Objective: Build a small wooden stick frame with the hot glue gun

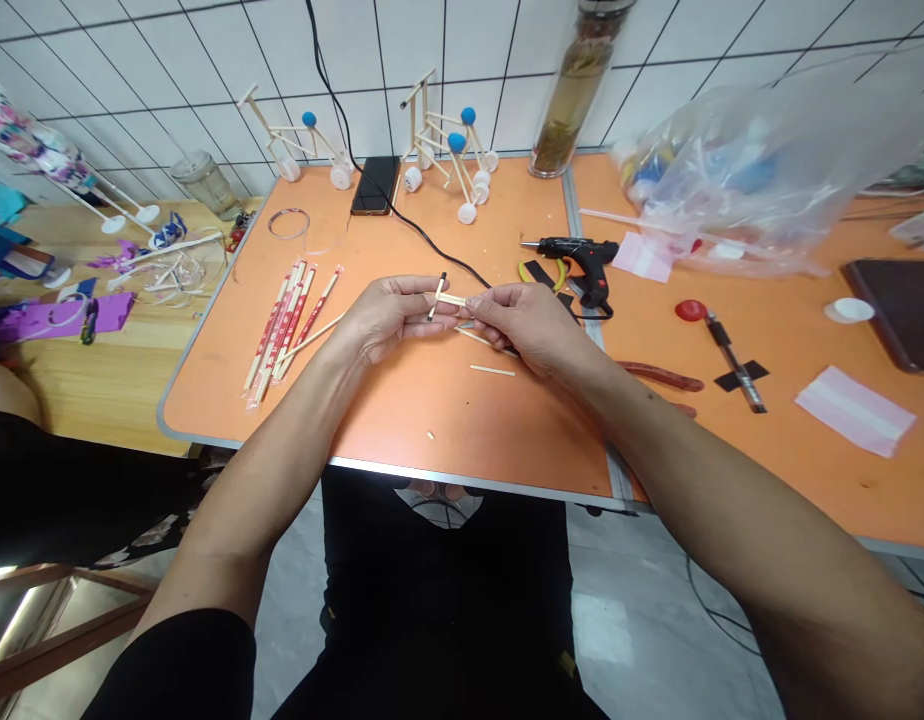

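Above the orange table (402,410), my left hand (387,315) and my right hand (533,325) meet over a small T-shaped piece made of wooden sticks (452,299). Its crossbar has dark ends and sits at my left fingertips, which are closed around it. My right thumb and fingers pinch the pale stem. Below the hands lies a short cut stick (493,370), and another stick (473,335) shows partly behind my right fingers. Left of my left hand are several chopsticks in red-printed wrappers (286,325), with a bare chopstick (312,340) beside them.
Behind my right hand lie a black glue gun (578,258) and a yellow-handled tool (556,275). Stick models with blue balls (456,143) stand near the wall by a phone (376,186). Red handles (661,375), a pen (736,365) and a plastic bag (754,170) are at right.
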The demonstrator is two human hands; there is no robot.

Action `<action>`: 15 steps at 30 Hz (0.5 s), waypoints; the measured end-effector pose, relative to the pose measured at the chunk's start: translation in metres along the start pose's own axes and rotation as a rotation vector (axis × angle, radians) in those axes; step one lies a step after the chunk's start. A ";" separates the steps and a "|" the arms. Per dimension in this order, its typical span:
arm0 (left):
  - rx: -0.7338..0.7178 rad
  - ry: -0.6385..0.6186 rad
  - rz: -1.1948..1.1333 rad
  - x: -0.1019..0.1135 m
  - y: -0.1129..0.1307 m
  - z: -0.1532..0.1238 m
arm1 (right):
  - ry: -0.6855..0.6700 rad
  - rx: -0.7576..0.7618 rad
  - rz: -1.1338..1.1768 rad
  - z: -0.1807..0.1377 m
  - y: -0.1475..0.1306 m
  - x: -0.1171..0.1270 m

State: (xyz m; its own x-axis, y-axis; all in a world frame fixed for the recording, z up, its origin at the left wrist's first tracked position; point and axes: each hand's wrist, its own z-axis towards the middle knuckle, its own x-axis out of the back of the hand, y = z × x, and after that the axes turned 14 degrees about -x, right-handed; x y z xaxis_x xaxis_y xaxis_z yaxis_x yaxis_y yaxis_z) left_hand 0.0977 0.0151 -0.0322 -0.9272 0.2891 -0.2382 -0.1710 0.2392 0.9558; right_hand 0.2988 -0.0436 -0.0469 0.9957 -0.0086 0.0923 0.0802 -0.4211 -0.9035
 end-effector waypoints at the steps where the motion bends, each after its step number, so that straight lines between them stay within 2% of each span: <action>1: 0.007 0.005 -0.005 0.000 0.000 0.000 | -0.003 0.001 0.002 0.000 0.000 0.000; 15: 0.004 -0.020 -0.016 -0.001 -0.001 0.000 | 0.000 -0.014 0.033 -0.003 -0.004 -0.002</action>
State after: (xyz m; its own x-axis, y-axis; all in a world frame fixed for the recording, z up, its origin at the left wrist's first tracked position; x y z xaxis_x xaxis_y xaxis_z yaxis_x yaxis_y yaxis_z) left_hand 0.0992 0.0148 -0.0334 -0.9176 0.3033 -0.2570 -0.1843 0.2482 0.9510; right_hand 0.2963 -0.0446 -0.0426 0.9978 -0.0230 0.0626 0.0465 -0.4336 -0.8999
